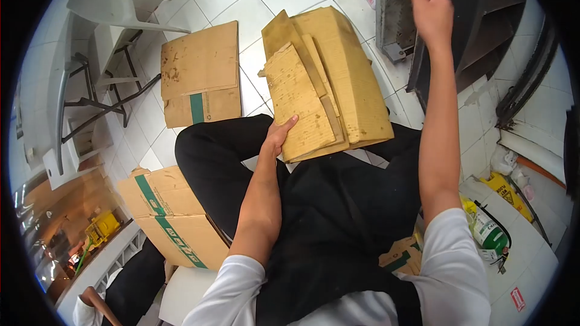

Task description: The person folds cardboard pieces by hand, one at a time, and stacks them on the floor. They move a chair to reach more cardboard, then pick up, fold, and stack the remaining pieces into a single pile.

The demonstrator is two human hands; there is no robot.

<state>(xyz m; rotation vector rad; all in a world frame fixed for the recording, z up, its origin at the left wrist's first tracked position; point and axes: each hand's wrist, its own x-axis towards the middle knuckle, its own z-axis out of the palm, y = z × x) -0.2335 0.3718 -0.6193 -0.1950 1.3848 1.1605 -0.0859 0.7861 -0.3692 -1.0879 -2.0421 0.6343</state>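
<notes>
Between my knees stands a folded yellowish-brown cardboard piece (350, 72), with smaller stained cardboard flaps (299, 96) lying against its left side. My left hand (279, 136) grips the lower left edge of these flaps, thumb on top and fingers underneath. Up at the right, apart from the cardboard, my right hand (428, 11) is raised beside a dark metal frame. Its fingers are curled together, and whatever may be inside them is hidden.
Flattened cardboard (199, 63) lies on the tiled floor ahead-left. Another box with green tape (172, 217) is by my left leg. White chairs (109, 6) stand left; a dark metal unit (477, 18) and green-labelled container (489, 232) are right. Another person's arm (99, 305) shows lower left.
</notes>
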